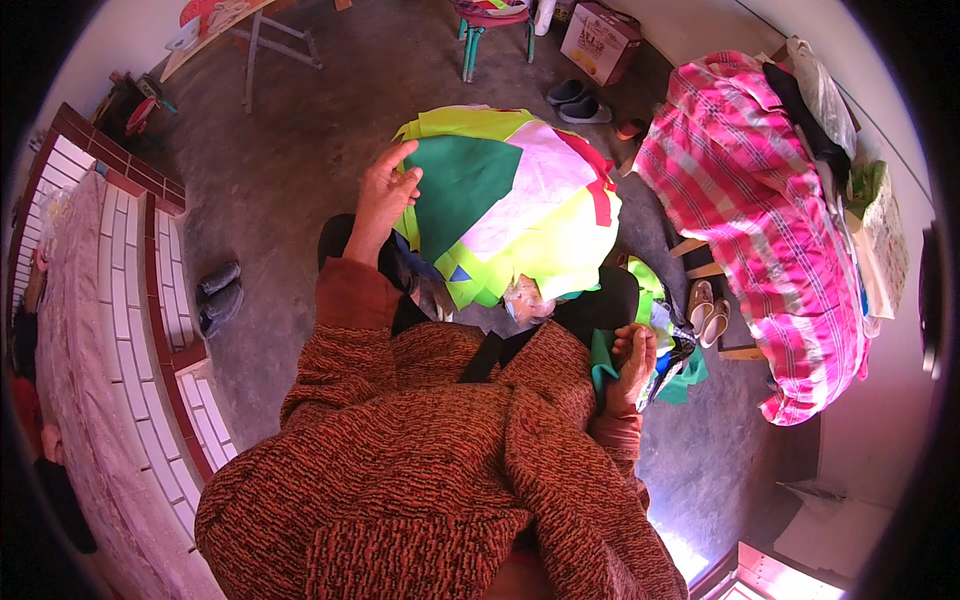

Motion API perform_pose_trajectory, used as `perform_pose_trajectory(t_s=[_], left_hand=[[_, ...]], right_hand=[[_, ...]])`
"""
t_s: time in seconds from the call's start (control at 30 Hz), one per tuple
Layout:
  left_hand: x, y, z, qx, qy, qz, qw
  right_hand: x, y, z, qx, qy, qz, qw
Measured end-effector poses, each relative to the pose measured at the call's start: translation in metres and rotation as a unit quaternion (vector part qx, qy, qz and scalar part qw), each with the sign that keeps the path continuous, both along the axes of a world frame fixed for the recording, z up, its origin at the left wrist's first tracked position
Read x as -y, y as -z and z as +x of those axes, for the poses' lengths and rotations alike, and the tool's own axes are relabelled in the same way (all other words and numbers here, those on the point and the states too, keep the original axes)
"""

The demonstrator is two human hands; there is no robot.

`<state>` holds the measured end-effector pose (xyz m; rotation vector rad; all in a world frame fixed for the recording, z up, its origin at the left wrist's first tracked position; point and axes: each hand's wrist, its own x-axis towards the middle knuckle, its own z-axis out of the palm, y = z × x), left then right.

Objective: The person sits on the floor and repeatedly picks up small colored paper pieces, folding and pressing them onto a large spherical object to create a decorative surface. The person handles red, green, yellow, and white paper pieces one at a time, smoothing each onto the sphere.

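A printed carton sits top right. Mid-frame, cloth pieces overlap: green, pink, yellow, red. Left hand parts fingers at their edge; right hand curls, hold unclear.

I have room to pass above the floor left of the fabric pile. On its right, wooden legs and the plaid cloth stand in my way.

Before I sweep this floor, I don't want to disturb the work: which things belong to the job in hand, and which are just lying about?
Likely the job:
layered coloured cloth, at the left hand
loose cloth pieces, beside the right hand

Apparently just lying about:
dark slippers
pale shoes
grey shoes
cardboard box
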<state>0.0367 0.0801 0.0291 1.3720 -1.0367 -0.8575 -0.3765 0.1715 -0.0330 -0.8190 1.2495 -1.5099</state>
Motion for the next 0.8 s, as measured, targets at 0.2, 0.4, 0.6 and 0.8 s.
perform_pose_trajectory(t_s=[0.2, 0.4, 0.6, 0.8], left_hand=[[0.012, 0.023, 0.020, 0.114, -0.041, -0.095, 0.988], [0.013, 0.025, 0.025, 0.257, -0.117, -0.093, 0.955], [0.010, -0.004, -0.022, 0.440, -0.080, -0.175, 0.877], [0.017, 0.026, -0.035, 0.490, -0.035, -0.138, 0.860]], right_hand=[[0.000, -0.005, 0.004, 0.006, -0.001, 0.001, 1.000], [0.000, -0.003, 0.004, 0.013, -0.006, 0.003, 1.000], [-0.002, -0.003, -0.001, -0.019, 0.000, 0.011, 1.000], [0.002, 0.010, -0.015, 0.081, -0.006, 0.039, 0.996]])
